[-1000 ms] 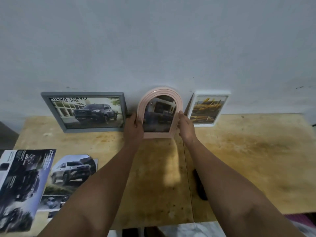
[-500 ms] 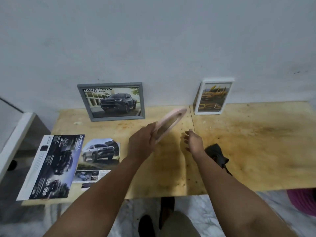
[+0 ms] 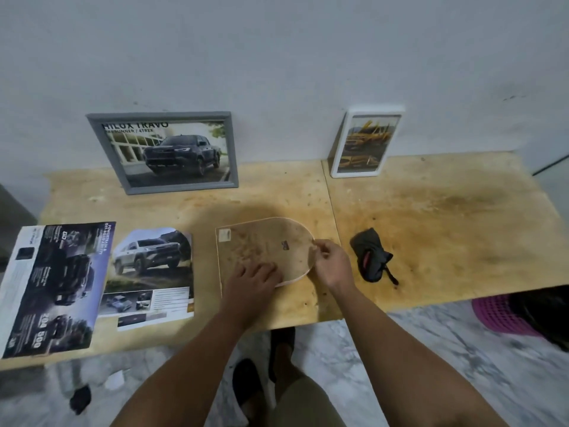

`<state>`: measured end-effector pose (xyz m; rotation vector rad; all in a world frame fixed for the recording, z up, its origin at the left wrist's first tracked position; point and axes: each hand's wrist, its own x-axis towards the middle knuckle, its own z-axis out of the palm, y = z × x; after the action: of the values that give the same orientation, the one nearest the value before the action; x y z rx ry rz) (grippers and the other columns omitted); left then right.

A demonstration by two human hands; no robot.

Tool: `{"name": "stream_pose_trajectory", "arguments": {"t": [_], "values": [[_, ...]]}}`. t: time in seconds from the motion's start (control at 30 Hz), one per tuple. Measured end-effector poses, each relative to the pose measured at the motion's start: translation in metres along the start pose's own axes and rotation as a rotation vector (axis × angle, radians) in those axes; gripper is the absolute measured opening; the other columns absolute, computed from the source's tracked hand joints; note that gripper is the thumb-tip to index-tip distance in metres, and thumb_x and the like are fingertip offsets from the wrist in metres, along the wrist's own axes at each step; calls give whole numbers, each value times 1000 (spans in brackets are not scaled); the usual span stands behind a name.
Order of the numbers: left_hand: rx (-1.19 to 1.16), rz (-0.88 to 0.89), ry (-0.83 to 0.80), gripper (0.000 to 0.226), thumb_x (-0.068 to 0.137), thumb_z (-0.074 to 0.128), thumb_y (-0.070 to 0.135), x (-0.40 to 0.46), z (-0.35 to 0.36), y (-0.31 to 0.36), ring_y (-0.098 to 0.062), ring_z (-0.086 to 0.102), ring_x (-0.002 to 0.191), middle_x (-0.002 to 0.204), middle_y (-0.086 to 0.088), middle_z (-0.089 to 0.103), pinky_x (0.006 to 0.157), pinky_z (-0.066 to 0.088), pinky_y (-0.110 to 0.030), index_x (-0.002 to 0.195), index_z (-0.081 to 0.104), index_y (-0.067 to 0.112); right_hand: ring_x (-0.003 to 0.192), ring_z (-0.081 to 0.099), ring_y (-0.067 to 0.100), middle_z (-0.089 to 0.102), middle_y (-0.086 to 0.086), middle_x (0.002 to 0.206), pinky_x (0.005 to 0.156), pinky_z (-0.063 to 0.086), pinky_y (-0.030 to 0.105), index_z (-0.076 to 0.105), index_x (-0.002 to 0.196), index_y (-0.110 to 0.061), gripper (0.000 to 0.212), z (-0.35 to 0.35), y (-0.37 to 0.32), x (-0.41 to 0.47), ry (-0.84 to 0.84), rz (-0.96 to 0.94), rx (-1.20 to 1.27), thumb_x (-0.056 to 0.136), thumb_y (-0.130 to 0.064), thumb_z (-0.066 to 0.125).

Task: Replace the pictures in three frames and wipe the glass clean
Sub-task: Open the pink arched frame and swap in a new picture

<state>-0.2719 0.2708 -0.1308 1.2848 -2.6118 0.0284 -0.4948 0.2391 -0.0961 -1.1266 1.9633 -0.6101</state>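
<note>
Brochure (image 3: 52, 288): dark car leaflet, flat at far left of worktop (image 3: 431, 229), overhangs front edge a bit.
Cut-out print (image 3: 151, 269): pale SUV pic w/ arched top, lies just right of brochure. Prob. the replacement for the arched frame, judging by its shape.
Grey frame (image 3: 167, 152): leans on wall, back left; dark pickup pic inside. Can't tell if already swapped or wiped.
Arched frame (image 3: 261, 248): pink rim, face-down on worktop centre, arch end pointing right. Brown backing board up, small label near left corner, dark hanger mark near arch.
Left hand (image 3: 254, 280): fingers spread flat, pressing on backing near lower edge; grips nothing.
Right hand (image 3: 331, 263): thumb + fingertips pinch arched rim at right end.
Cloth (image 3: 371, 257): dark bundle w/ red bit, just right of right hand, untouched.
White frame (image 3: 365, 140): upright vs wall, back right; yellow machinery pic.
Progress: early, by my read. Backing not yet off; pic swap + glass wipe left on this one, other 2 frames unclear.
</note>
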Motion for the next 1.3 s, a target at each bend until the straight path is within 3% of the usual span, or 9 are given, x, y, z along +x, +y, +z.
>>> {"name": "stream_pose_trajectory", "arguments": {"t": [0.23, 0.33, 0.47, 0.57, 0.7, 0.8, 0.93, 1.1, 1.3], "values": [[-50, -74, -156, 38, 73, 65, 29, -15, 18, 8, -35, 62, 95, 120, -9, 66, 82, 48, -44, 110, 67, 18, 104, 68, 24, 72, 2, 116, 83, 49, 30, 67, 130, -18, 37, 12, 0, -1, -40, 17, -180, 96, -30, 60], [-120, -279, -154, 46, 78, 64, 43, -20, 8, 0, -37, 59, 108, 127, -10, 62, 88, 47, -46, 117, 65, 19, 98, 68, 26, 73, 5, 114, 79, 51, 31, 71, 122, -17, 34, 15, -2, 1, -33, 16, -235, 94, -33, 59], [-191, -682, -191, 91, 73, 57, 80, -26, -1, -26, -39, 51, 117, 138, -13, 51, 90, 49, -51, 136, 54, 14, 83, 67, 25, 72, 4, 98, 69, 53, 32, 74, 100, -19, 30, 18, -12, 2, -17, 39, -321, 88, -44, 62], [-312, -856, -353, 121, 59, 70, 86, -25, -10, -38, -43, 39, 135, 154, -13, 35, 107, 39, -56, 151, 35, 14, 89, 68, 25, 70, 1, 101, 76, 57, 34, 74, 100, -23, 53, 24, -22, 5, -26, 119, -394, 74, -68, 66], [-337, -774, -459, 123, 65, 78, 76, -29, -12, -39, -39, 33, 142, 164, -12, 25, 113, 36, -52, 157, 23, 16, 101, 63, 30, 58, 6, 113, 83, 57, 41, 68, 112, -23, 89, 32, -37, 13, -71, 204, -538, 55, -91, 64], [-327, -761, -478, 120, 68, 79, 71, -33, -9, -36, -38, 31, 143, 167, -12, 19, 113, 37, -52, 157, 19, 17, 107, 61, 34, 53, 12, 124, 88, 56, 44, 65, 117, -17, 87, 27, -51, 22, -116, 262, -547, 59, -81, 75], [-309, -744, -465, 120, 68, 81, 67, -32, -8, -36, -40, 35, 139, 165, -14, 22, 110, 41, -52, 156, 20, 14, 112, 58, 31, 61, 10, 117, 86, 57, 45, 66, 114, -15, 85, 26, -52, 35, -207, 295, -537, 55, -74, 82], [-294, -732, -481, 120, 67, 79, 69, -29, -9, -37, -39, 37, 136, 164, -13, 22, 108, 43, -51, 156, 18, 17, 94, 63, 29, 70, 6, 110, 73, 51, 36, 71, 113, -7, 87, 24, -45, 42, -322, 277, -525, 58, -73, 82], [-274, -713, -529, 124, 64, 79, 72, -25, -14, -40, -36, 38, 137, 165, -10, 22, 105, 46, -50, 154, 14, 17, 111, 63, 34, 67, 14, 121, 92, 55, 46, 64, 122, 3, 82, 2, -38, 37, -330, 288, -276, 64, -47, 93]]}}
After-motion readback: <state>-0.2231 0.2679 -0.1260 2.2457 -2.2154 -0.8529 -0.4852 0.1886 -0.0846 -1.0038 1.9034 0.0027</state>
